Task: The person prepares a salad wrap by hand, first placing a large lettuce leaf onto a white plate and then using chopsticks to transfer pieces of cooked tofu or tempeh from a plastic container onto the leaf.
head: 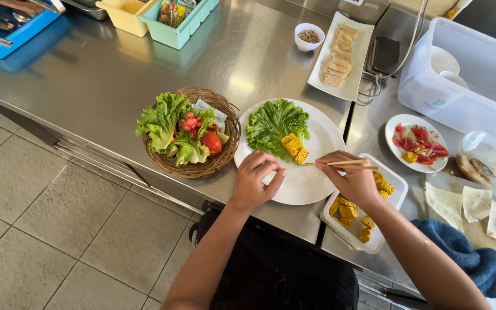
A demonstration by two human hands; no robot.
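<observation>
My right hand [352, 179] grips a pair of wooden chopsticks [340, 165] whose tips reach toward yellow fried pieces [293, 147] lying on a green lettuce leaf [274, 121] on a round white plate [308, 186]. My left hand [256, 179] rests on the near rim of that plate, fingers curled, holding nothing. Under my right hand stands a white rectangular container [394, 182] with more yellow fried pieces [351, 212] inside.
A wicker basket [199, 166] with lettuce, tomato and red cubes stands left of the plate. Behind are a long white dish of fried slices [340, 54], a small bowl [309, 35], a plate of tomato pieces [417, 140], a clear plastic bin [472, 74], flatbreads [475, 204] and a blue cloth [466, 252].
</observation>
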